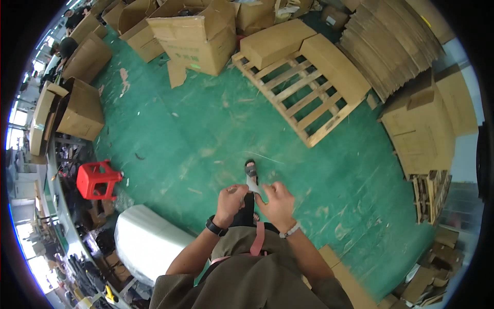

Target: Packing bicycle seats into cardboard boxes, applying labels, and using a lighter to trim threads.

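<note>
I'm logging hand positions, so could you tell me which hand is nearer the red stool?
Left. The left hand is on the side of the red stool; the right hand lies beyond it, farther away.

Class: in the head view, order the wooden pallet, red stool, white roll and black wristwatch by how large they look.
1. wooden pallet
2. white roll, though nearness to the camera may enlarge it
3. red stool
4. black wristwatch

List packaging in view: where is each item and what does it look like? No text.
Open brown cardboard boxes: top centre, flaps up.
Closed brown cartons: on the wooden pallet, flat oblong.
Flattened cardboard stack: top right, fanned sheets.
Big brown carton: right, closed.
Brown boxes: left, tilted.
White wrapped roll: lower left, beside left hand.
No screens seen.
</note>
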### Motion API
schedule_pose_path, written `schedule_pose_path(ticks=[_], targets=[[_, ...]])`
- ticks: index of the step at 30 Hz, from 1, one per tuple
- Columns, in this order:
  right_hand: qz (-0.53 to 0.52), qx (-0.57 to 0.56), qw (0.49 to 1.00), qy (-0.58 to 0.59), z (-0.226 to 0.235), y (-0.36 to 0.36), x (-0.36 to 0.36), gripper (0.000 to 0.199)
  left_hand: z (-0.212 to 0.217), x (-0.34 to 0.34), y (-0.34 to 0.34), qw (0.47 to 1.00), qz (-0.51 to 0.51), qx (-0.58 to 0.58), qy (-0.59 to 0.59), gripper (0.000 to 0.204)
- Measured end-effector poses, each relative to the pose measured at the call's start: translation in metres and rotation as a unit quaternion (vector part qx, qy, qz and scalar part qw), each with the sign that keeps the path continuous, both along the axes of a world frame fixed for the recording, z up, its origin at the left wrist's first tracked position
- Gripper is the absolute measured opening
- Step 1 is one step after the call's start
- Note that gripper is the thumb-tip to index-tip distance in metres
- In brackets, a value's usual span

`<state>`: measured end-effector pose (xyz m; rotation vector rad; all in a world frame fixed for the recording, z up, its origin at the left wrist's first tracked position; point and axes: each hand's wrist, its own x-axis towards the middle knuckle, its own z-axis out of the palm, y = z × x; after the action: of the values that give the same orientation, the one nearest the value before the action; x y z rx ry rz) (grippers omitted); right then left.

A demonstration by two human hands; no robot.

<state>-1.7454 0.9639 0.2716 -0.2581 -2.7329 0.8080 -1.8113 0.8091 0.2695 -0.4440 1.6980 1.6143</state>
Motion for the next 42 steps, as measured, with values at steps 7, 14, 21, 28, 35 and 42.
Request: schedule_pose_path(ticks=[7,14,21,28,35,42], targets=[[-0.105,-0.176,0.977,-0.061,-0.099,0.098,-0.174,0.013,-0.054,-0.174,0.094,0.995,0.008,0.100,-0.009,0.035],[-0.273,-0.551,0.773,-0.155,-0.223,0.187,-0.403,0.029,-0.096,-0.335,0.134,0.993,0.044,0.080,-0.076,0.033],[-0.284,-0.570,0.756,-0.149,-0.426,0.242,-0.660,0.031,-0.241,-0.476,0.174,0.976,0.123,-0.015,-0.178,0.028],[-0.213,-0.427,0.864,-0.157,-0.650,0.312,-0.819,0.034,-0.404,-0.578,0.257,0.959,0.167,0.054,-0.223,0.029],[-0.260,-0.338,0.900,-0.090,-0.737,0.325,-0.914,0.033,-0.497,-0.631,0.291,0.931,0.173,0.086,-0.310,0.033],[-0.343,-0.431,0.833,-0.057,-0.750,0.325,-0.945,0.035,-0.505,-0.670,0.298,0.917,0.172,0.111,-0.343,0.029]])
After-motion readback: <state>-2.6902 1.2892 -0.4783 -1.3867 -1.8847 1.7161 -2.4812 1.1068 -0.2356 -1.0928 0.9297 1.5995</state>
